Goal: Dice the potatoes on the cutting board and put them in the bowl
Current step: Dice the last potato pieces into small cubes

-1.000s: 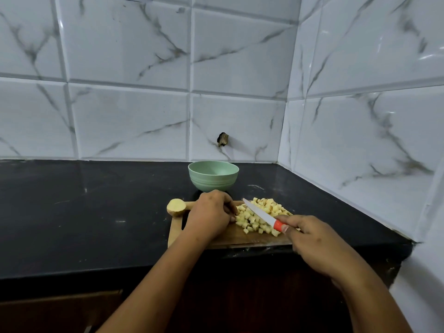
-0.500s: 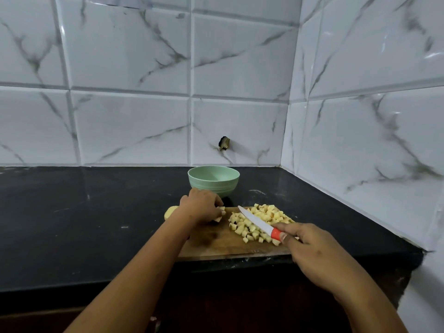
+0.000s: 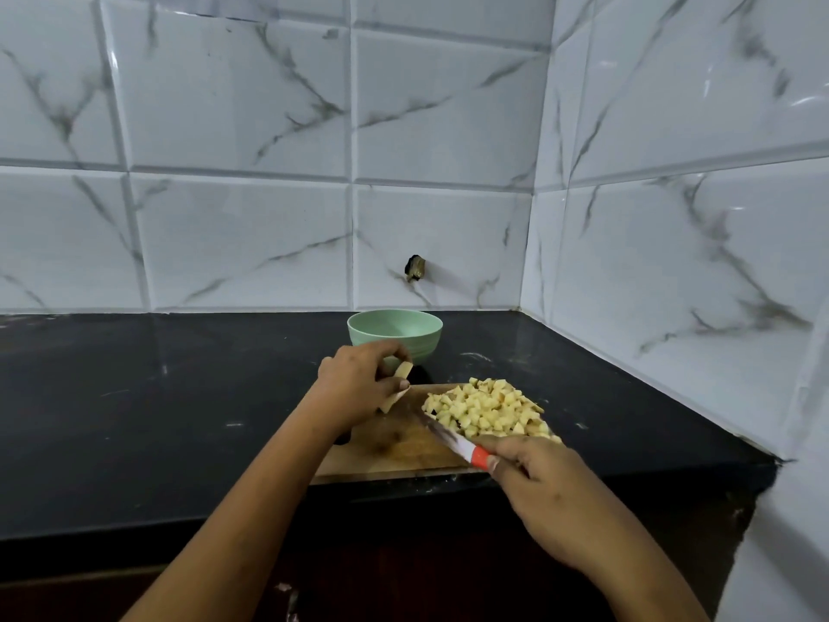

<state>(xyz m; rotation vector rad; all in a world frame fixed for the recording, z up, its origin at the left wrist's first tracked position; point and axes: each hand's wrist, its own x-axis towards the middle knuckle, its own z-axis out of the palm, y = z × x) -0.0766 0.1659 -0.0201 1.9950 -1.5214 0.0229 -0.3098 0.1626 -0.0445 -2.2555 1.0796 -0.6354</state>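
The left hand (image 3: pixel 359 388) curls round 1 potato piece (image 3: pixel 403 371) above the far-left corner of the cutting board (image 3: pixel 394 455). The right hand (image 3: pixel 551 491) grips the knife (image 3: pixel 453 442), blade across the board beside the diced potatoes (image 3: pixel 489 410) heaped on its right half. The bowl (image 3: pixel 394 336) stands just behind the board

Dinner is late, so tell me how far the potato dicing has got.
Done: a pile of diced potato lies on the cutting board. In hand: the left hand grips a potato piece; the right hand holds the knife beside the pile. Left: dicing that piece and moving everything to the green bowl, which looks empty.
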